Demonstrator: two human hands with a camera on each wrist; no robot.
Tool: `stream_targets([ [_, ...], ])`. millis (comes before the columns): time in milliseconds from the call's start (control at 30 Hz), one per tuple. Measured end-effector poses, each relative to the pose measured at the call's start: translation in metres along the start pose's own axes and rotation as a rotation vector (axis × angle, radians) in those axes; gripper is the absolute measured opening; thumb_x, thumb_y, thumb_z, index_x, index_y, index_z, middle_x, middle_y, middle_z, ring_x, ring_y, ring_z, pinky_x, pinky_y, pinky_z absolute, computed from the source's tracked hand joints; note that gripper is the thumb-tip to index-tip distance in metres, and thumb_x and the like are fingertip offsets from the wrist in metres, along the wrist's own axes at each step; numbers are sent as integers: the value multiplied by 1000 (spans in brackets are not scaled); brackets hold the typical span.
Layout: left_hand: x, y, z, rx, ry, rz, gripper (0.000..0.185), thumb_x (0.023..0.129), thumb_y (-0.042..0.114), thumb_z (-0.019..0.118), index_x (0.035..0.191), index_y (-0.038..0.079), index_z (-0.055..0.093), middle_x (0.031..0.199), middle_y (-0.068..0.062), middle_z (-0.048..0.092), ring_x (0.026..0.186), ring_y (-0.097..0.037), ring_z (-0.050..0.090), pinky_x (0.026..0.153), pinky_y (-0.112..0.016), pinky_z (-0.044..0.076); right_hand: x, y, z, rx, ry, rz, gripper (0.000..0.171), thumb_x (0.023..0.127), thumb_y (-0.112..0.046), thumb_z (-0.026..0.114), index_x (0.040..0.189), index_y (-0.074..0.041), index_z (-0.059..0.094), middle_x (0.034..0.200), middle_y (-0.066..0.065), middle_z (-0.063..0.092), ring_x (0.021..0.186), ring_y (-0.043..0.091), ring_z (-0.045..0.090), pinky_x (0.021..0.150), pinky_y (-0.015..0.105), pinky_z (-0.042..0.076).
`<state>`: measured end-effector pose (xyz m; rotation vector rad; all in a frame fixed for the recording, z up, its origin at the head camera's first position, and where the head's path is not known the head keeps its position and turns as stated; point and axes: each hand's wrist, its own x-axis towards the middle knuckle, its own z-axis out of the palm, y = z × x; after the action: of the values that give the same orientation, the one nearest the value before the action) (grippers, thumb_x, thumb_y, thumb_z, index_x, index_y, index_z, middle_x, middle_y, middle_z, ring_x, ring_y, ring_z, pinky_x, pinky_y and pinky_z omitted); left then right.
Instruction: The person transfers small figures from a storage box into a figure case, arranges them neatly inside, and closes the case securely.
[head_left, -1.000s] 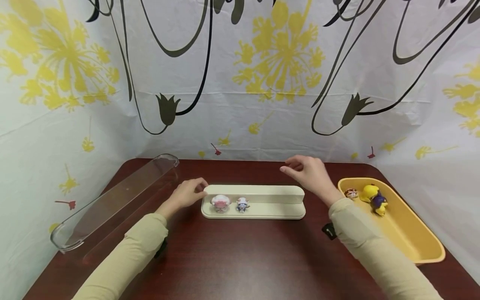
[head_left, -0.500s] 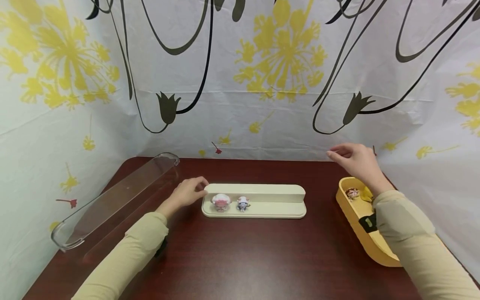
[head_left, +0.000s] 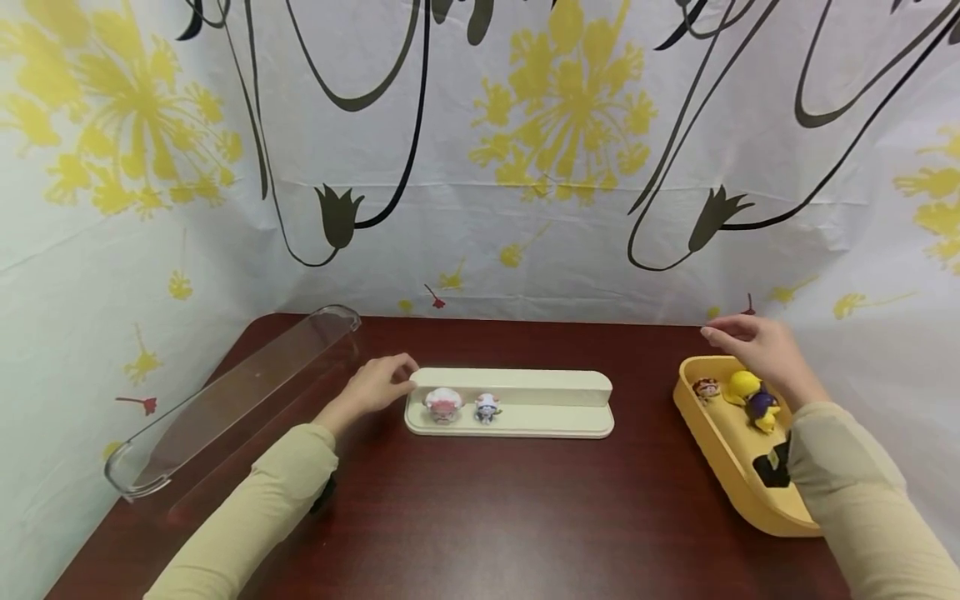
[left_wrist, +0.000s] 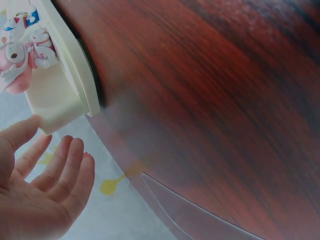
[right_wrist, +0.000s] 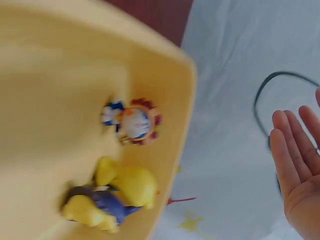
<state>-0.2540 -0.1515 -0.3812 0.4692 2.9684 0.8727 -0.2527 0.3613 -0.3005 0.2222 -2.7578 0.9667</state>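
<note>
On the table, a cream two-step display base (head_left: 551, 421) carries two small figurines: a pink-and-white one (head_left: 443, 405) at its left end and a smaller white-and-blue one (head_left: 486, 408) beside it. My left hand (head_left: 371, 385) holds the base's left rear corner between thumb and index finger, the other fingers loose. Above the far end of a yellow tray (head_left: 708, 446), my right hand (head_left: 767, 350) hovers with relaxed fingers and nothing in them. In the tray lie a brown-and-white figurine (right_wrist: 136, 122) and a yellow figurine in dark blue (right_wrist: 107, 200).
A long clear plastic cover (head_left: 240, 392) lies slanted along the table's left side. White patterned cloth (head_left: 480, 250) hangs behind the table and at both sides. The right sleeve (head_left: 855, 467) overlaps the tray's right side.
My right hand has moved right, from beyond the base's right end to over the tray's far end, and has come lower in the last half second. The left hand stays at the base.
</note>
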Motion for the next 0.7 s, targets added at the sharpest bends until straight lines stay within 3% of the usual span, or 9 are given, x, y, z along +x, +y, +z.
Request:
stream_targets([
  [267,-1,0,1,-4,9,-1,22,83,17,61,104,8,58,89,-4,60,85,-22,56,68,-40,43,-4,30,3,35,1,12,43,86,-35,55,109,2,59,86,-7,64,73,-2,55,63,16,41],
  [467,-1,-1,0,-8,7,6,22,83,17,61,104,8,58,89,-4,60,84,-22,56,66,-39,43,-7,46,4,-2,-19,0,41,87,-33,54,108,1,59,93,11,64,76,1,54,64,20,40],
  [700,0,-2,2,-2,4,5,23,83,19,61,104,10,58,90,-3,59,84,-21,55,65,-38,43,-11,60,5,-23,-81,53,45,87,-37,52,112,0,57,99,13,61,78,6,55,69,32,41],
])
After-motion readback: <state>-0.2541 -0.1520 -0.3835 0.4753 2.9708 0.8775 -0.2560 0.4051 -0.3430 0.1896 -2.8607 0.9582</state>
